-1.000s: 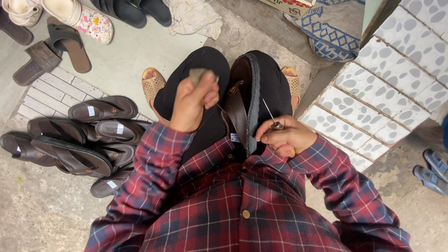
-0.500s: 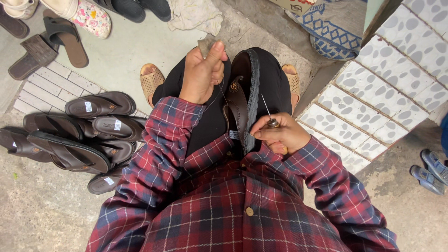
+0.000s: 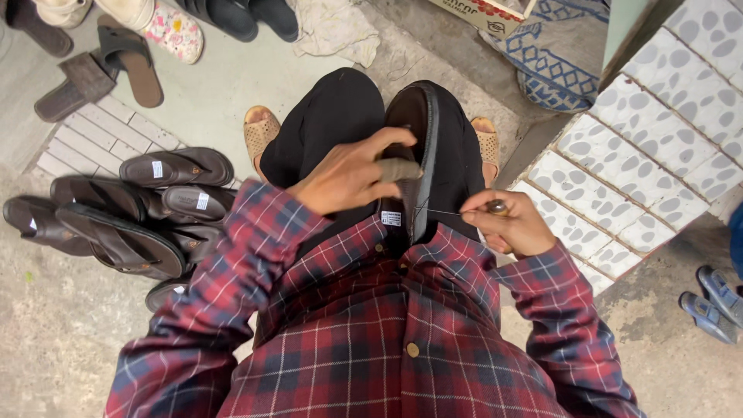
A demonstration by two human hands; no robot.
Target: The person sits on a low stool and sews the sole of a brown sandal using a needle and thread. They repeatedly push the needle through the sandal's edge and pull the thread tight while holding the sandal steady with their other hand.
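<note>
Where the concrete floor [image 3: 232, 70] meets a tiled wall [image 3: 650, 147] and a pile of brown sandals [image 3: 131, 209], a dark sandal [image 3: 418, 147] stands edgewise on the lap. Reaching across, the left hand [image 3: 348, 174] curls its fingers around the sandal, while the right hand [image 3: 511, 224] pinches a needle tool [image 3: 497, 207] against its sole.

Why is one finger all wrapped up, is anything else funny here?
The left hand has a tan wrap round one finger as it rests on the dark sandal held between the knees. A crumpled cloth lies on the floor. Dark sandals sit in a loose, overlapping heap.
</note>
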